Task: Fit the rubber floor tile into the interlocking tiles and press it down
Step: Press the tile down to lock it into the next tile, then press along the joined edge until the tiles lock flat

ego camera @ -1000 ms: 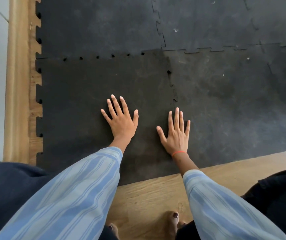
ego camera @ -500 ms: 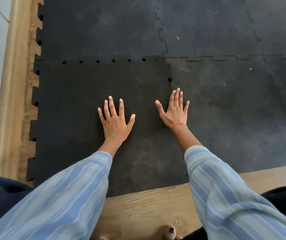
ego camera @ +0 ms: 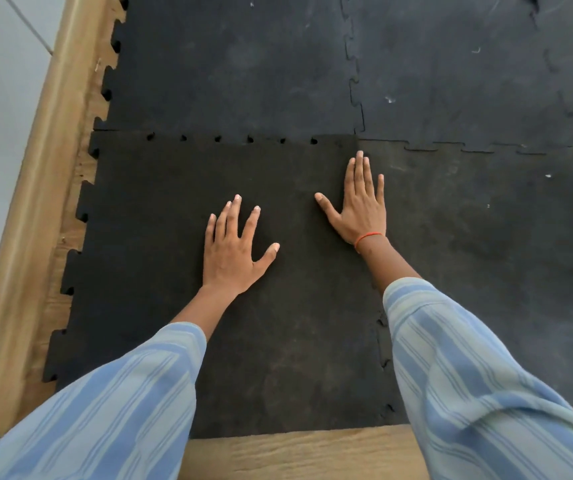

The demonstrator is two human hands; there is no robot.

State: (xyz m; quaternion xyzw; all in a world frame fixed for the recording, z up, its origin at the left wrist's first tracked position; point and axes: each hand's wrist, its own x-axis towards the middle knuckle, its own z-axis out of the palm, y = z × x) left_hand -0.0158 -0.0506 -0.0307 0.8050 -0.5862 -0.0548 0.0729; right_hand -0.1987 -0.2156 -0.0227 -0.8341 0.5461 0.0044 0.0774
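Observation:
A dark rubber floor tile (ego camera: 160, 244) with toothed edges lies in the near-left corner of the black interlocking tiles (ego camera: 485, 254). Small gaps show along its far seam. My left hand (ego camera: 233, 251) lies flat on the tile's middle, fingers spread, holding nothing. My right hand (ego camera: 359, 202) lies flat along the tile's right seam, fingertips near its far right corner, with an orange band at the wrist. Both forearms wear blue striped sleeves.
A wooden skirting board (ego camera: 35, 188) runs along the left, with a grey wall beyond. Wood floor (ego camera: 295, 455) shows at the near edge below the tile. More joined tiles (ego camera: 243, 64) extend away at the top.
My right hand has slid further forward along the right seam toward the far corner. My left hand has stayed near the tile's middle. The view has closed in on the tile.

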